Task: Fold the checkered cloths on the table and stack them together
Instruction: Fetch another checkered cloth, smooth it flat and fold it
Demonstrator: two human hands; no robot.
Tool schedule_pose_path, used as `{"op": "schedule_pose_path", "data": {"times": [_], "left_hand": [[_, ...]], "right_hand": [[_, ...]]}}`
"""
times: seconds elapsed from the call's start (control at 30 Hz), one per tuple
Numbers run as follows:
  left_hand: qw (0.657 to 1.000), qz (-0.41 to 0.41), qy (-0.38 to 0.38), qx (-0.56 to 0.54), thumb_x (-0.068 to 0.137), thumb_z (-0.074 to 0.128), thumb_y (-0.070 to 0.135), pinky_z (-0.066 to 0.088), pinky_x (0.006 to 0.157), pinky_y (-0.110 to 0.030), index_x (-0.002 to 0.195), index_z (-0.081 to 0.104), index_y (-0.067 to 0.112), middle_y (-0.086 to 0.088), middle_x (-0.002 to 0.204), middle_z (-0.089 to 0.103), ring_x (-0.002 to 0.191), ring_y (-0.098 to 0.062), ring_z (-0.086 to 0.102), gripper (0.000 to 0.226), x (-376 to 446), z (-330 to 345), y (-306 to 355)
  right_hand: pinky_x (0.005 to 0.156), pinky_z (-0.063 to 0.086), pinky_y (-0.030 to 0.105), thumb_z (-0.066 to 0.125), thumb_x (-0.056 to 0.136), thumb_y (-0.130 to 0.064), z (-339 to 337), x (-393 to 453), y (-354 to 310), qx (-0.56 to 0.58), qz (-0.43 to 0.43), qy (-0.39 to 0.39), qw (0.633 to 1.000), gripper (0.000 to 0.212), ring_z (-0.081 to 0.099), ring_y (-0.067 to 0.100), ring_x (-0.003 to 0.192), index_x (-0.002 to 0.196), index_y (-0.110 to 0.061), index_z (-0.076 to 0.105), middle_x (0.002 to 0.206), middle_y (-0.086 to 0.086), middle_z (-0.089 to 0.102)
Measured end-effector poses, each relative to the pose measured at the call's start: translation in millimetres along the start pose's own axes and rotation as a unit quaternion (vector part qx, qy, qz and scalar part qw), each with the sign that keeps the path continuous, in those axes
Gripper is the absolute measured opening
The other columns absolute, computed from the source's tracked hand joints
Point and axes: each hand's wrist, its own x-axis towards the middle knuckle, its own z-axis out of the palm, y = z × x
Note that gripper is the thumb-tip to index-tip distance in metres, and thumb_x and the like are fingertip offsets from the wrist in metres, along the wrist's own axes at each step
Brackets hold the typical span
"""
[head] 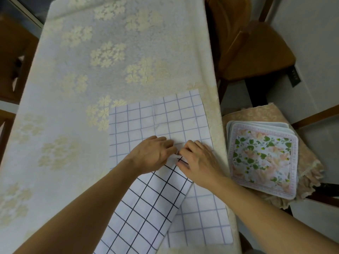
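A white cloth with a pale blue grid (165,118) lies flat on the table's right side, near the right edge. On top of it, slanting from the near edge up toward the middle, lies a second white cloth with a dark grid (146,208), folded into a long band. My left hand (156,154) and my right hand (198,160) meet at the band's far end. Both pinch the dark-grid cloth's corner between fingers and thumb. That corner is bunched up and partly hidden by my fingers.
The table wears a cream tablecloth with pale flower patches (102,57). To the right, below table level, a stack of floral placemats (262,158) rests on a lace-covered seat. A brown wooden chair (256,50) stands at the far right.
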Motion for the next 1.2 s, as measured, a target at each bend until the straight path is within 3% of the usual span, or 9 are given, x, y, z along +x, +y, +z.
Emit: {"op": "schedule_pose_path", "data": {"times": [0.1, 0.23, 0.37, 0.43, 0.57, 0.8, 0.9, 1.1, 1.2], "left_hand": [[1.000, -0.001, 0.005, -0.001, 0.079, 0.065, 0.006, 0.040, 0.054, -0.030, 0.098, 0.062, 0.016, -0.001, 0.080, 0.057, 0.064, -0.019, 0.052, 0.022, 3, -2, -7], [1.000, -0.024, -0.001, -0.010, 0.079, 0.066, 0.007, 0.046, 0.054, -0.033, 0.111, 0.060, 0.015, -0.003, 0.084, 0.057, 0.063, -0.021, 0.055, 0.034, 13, -5, -16], [0.998, -0.057, 0.014, -0.002, 0.085, 0.062, 0.010, 0.051, 0.058, -0.033, 0.122, 0.064, 0.020, -0.004, 0.097, 0.059, 0.075, -0.021, 0.057, 0.038, 26, -13, -17], [0.997, -0.072, 0.028, -0.006, 0.087, 0.059, 0.013, 0.054, 0.063, -0.036, 0.122, 0.066, 0.021, -0.007, 0.108, 0.063, 0.085, -0.023, 0.062, 0.036, 26, -17, -14], [0.996, -0.077, 0.037, -0.022, 0.090, 0.060, 0.014, 0.057, 0.083, -0.041, 0.117, 0.069, 0.017, -0.009, 0.119, 0.069, 0.103, -0.028, 0.068, 0.029, 12, -12, -9], [0.995, -0.046, 0.090, -0.017, 0.079, 0.077, 0.004, 0.052, 0.096, -0.043, 0.117, 0.071, 0.013, -0.009, 0.117, 0.072, 0.104, -0.025, 0.071, 0.040, -29, -9, 3], [0.993, -0.047, 0.105, -0.006, 0.078, 0.075, -0.002, 0.048, 0.101, -0.043, 0.123, 0.067, 0.011, -0.009, 0.122, 0.070, 0.112, -0.026, 0.067, 0.047, -56, -11, 9], [0.990, -0.043, 0.134, -0.015, 0.080, 0.071, -0.001, 0.048, 0.101, -0.042, 0.125, 0.066, 0.007, -0.011, 0.127, 0.067, 0.115, -0.029, 0.065, 0.046, -115, -23, 31], [0.989, -0.055, 0.137, -0.016, 0.092, 0.045, 0.006, 0.048, 0.103, -0.042, 0.128, 0.065, 0.008, -0.010, 0.132, 0.064, 0.120, -0.028, 0.062, 0.040, -151, -19, 44]], "right_hand": [[0.071, 0.049, 0.039, 0.073, 0.081, -0.019, -2, 9, 1, 0.014, 0.006, 0.003, 1.000, 0.009, 0.051, 0.022, 0.078, 0.085, -0.016, 0.065, 0.086, 0.000, 0.051], [0.060, 0.048, 0.039, 0.074, 0.080, -0.010, -14, 22, 5, -0.009, 0.004, 0.034, 0.999, 0.009, 0.052, 0.024, 0.071, 0.081, -0.012, 0.065, 0.082, 0.003, 0.052], [0.068, 0.052, 0.040, 0.072, 0.081, -0.010, -24, 31, 7, -0.026, -0.024, 0.037, 0.999, 0.012, 0.060, 0.025, 0.081, 0.092, -0.014, 0.072, 0.092, 0.002, 0.064], [0.074, 0.055, 0.040, 0.073, 0.081, -0.011, -27, 33, 5, -0.018, -0.032, 0.030, 0.999, 0.018, 0.063, 0.024, 0.089, 0.098, -0.018, 0.075, 0.098, 0.000, 0.069], [0.071, 0.057, 0.038, 0.073, 0.080, -0.011, -30, 28, -5, -0.014, -0.038, 0.023, 0.999, 0.015, 0.064, 0.022, 0.087, 0.093, -0.017, 0.075, 0.091, -0.002, 0.070], [0.063, 0.056, 0.035, 0.069, 0.080, -0.003, -31, 3, -40, -0.057, -0.046, 0.045, 0.996, 0.030, 0.062, 0.019, 0.080, 0.106, -0.017, 0.071, 0.089, -0.003, 0.066], [0.064, 0.057, 0.036, 0.070, 0.080, -0.003, -30, -12, -68, -0.087, -0.042, 0.065, 0.993, 0.030, 0.065, 0.021, 0.083, 0.107, -0.015, 0.072, 0.095, -0.001, 0.069], [0.085, 0.057, 0.037, 0.076, 0.073, -0.002, -24, -46, -128, -0.097, -0.041, 0.072, 0.992, 0.044, 0.068, 0.026, 0.108, 0.115, -0.014, 0.071, 0.116, 0.001, 0.072], [0.085, 0.057, 0.037, 0.081, 0.071, -0.005, -13, -66, -154, -0.107, -0.042, 0.069, 0.991, 0.046, 0.068, 0.026, 0.109, 0.115, -0.016, 0.073, 0.115, -0.001, 0.072]]}}
